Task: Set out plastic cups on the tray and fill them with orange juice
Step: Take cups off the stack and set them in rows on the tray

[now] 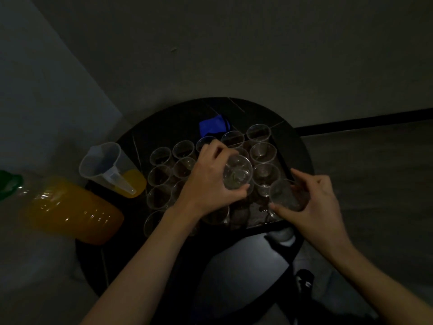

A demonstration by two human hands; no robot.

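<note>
Orange juice bottle [70,209], green cap [9,184], largely full, tilted at the left edge of the round black table [234,273]. Clear pitcher [110,170], a little juice at its bottom, just beside the tray's left edge. Dark tray [280,153], centre of the table, carrying rows of clear plastic cups [161,156], all seemingly empty. Blue cloth [213,126], behind the tray's far edge. Left hand [206,181], over the tray's middle, fingers curled round one raised cup [237,172]. Right hand [314,200], at the tray's near right corner, fingers and thumb wrapped round a second cup [283,195].
</note>
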